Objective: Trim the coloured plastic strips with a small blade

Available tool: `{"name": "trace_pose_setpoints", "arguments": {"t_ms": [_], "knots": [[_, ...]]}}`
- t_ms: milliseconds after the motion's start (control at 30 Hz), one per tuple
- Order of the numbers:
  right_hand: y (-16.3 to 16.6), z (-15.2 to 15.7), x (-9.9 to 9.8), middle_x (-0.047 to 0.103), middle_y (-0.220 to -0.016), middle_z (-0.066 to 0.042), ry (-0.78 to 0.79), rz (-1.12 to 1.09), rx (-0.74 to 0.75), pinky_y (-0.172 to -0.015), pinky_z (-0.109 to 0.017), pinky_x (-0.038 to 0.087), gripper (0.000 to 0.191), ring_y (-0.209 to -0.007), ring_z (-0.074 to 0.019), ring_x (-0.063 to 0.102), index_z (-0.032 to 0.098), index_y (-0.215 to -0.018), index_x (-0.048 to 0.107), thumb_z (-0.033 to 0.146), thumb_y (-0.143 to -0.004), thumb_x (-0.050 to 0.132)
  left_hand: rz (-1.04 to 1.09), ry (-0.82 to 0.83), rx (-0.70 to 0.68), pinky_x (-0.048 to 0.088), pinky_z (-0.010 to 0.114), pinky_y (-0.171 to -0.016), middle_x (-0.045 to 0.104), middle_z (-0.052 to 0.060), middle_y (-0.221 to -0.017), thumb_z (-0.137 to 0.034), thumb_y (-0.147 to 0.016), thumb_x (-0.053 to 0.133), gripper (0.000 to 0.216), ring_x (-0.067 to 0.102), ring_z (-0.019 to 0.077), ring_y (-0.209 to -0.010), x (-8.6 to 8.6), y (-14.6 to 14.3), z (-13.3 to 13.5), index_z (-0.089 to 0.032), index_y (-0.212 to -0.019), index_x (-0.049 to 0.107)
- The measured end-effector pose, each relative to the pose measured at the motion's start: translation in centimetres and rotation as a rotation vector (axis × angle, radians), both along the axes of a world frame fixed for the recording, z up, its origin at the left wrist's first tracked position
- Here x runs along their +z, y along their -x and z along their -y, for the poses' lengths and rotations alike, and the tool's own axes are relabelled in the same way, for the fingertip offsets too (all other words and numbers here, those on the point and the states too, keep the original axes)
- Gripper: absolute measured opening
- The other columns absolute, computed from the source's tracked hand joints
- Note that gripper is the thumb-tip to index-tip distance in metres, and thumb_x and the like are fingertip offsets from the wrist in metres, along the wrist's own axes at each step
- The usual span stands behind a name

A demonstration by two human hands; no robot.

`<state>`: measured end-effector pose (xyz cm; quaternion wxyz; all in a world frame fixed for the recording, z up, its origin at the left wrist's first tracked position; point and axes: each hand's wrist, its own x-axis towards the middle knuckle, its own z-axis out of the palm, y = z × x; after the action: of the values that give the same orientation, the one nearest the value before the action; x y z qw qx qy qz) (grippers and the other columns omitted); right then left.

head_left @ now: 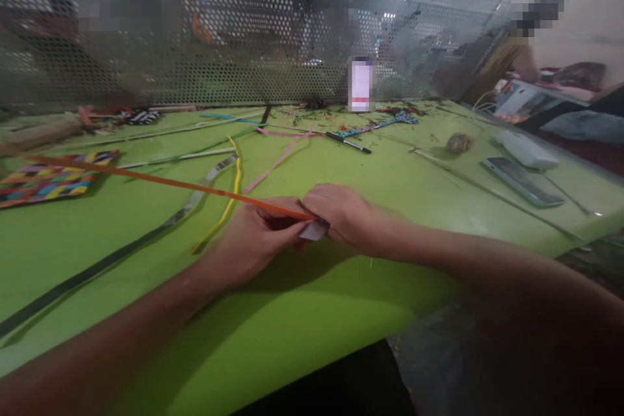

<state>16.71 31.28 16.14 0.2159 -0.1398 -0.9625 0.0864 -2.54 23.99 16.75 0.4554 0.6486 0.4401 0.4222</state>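
Both hands meet above the green table. My left hand (256, 234) is closed on a long orange strip (160, 181), which runs out far to the left over the table. My right hand (341, 214) is curled closed at the strip's near end, its fingertips hidden from view. Between the two hands a small whitish flat piece (313, 230) pokes out below the orange end; how it joins the strip I cannot tell. A yellow strip (238, 175) and a dark grey strip (112, 262) lie beside my left hand.
A multicoloured woven piece (49, 177) lies at the left. Pink strips (273, 166), a black pen (348, 142) and a patterned blue strip (375, 127) are farther back. A phone (521, 181) lies right; another phone (360, 84) stands against the perforated metal screen (244, 71). A person (507, 62) is beyond.
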Motion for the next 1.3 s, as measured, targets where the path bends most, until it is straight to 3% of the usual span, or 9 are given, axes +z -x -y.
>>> {"name": "trace_pose_setpoints", "arguments": {"t_ms": [167,300,400,467,600,767,1133,1300], "knots": [[-0.2,-0.1,0.1,0.055,-0.076,-0.001,0.041,0.001,0.010,-0.072,-0.026,0.034,0.018,-0.070,-0.0126,0.042,0.018,-0.081,0.049,0.014,-0.098,0.046,-0.008,0.028,-0.009,0.052,0.025,-0.066,0.072,-0.002,-0.068,-0.028,-0.088,0.077,0.016,0.064,0.0150,-0.066,-0.1,0.1,0.0,-0.021,-0.074,0.077],[-0.9,-1.2,1.2,0.053,-0.074,0.000,0.107,-0.073,0.039,-0.067,-0.025,0.032,0.014,-0.067,-0.0111,0.042,0.018,-0.080,0.049,0.011,-0.092,0.051,0.067,0.092,0.006,0.053,0.028,-0.070,0.071,0.000,-0.063,-0.030,-0.088,0.072,0.021,0.065,0.0162,-0.065,-0.4,0.5,-0.7,-0.019,-0.071,0.076],[-1.3,-2.1,2.6,0.057,-0.081,-0.001,0.185,-0.149,0.025,-0.066,-0.023,0.035,0.006,-0.069,-0.0105,0.044,0.015,-0.090,0.056,0.014,-0.096,0.055,0.125,0.154,0.102,0.051,0.029,-0.064,0.069,0.000,-0.059,-0.031,-0.082,0.074,0.016,0.063,0.0164,-0.059,-0.8,0.8,-1.5,-0.018,-0.072,0.073],[-1.4,-2.4,3.0,0.060,-0.086,-0.003,0.237,-0.143,0.035,-0.070,-0.023,0.039,0.013,-0.074,-0.0108,0.049,0.013,-0.096,0.060,0.020,-0.104,0.052,0.114,0.166,0.132,0.049,0.029,-0.062,0.070,0.001,-0.060,-0.032,-0.083,0.073,0.015,0.064,0.0164,-0.058,-1.1,0.9,-2.0,-0.018,-0.076,0.072],[-1.2,-2.4,2.3,0.065,-0.086,-0.004,0.219,-0.095,0.062,-0.073,-0.024,0.040,0.023,-0.077,-0.0116,0.052,0.014,-0.092,0.063,0.026,-0.109,0.051,0.065,0.144,0.080,0.049,0.029,-0.063,0.070,0.000,-0.062,-0.035,-0.082,0.071,0.017,0.064,0.0160,-0.059,-1.3,0.8,-2.3,-0.019,-0.075,0.068],[-1.1,-2.1,1.0,0.067,-0.086,-0.003,0.250,-0.087,0.016,-0.070,-0.023,0.042,0.010,-0.076,-0.0116,0.055,0.015,-0.092,0.064,0.017,-0.101,0.060,0.047,0.128,0.018,0.050,0.029,-0.064,0.069,0.001,-0.062,-0.035,-0.085,0.069,0.018,0.064,0.0165,-0.060,-1.2,0.6,-2.1,-0.018,-0.079,0.069],[-1.2,-1.6,1.7,0.059,-0.074,0.001,0.426,-0.109,-0.021,-0.063,-0.022,0.037,0.012,-0.066,-0.0093,0.046,0.014,-0.083,0.061,0.017,-0.095,0.062,0.073,0.145,-0.094,0.047,0.027,-0.063,0.067,-0.001,-0.065,-0.038,-0.089,0.068,0.019,0.061,0.0145,-0.060,-1.9,0.7,-2.4,-0.018,-0.087,0.068],[-1.3,-1.7,1.4,0.057,-0.076,0.001,0.355,-0.058,-0.023,-0.066,-0.021,0.034,0.010,-0.069,-0.0094,0.044,0.016,-0.083,0.057,0.014,-0.092,0.060,0.065,0.200,-0.127,0.044,0.026,-0.062,0.064,-0.002,-0.064,-0.036,-0.084,0.071,0.020,0.059,0.0138,-0.060,-1.9,0.6,-2.4,-0.017,-0.085,0.067]]}}
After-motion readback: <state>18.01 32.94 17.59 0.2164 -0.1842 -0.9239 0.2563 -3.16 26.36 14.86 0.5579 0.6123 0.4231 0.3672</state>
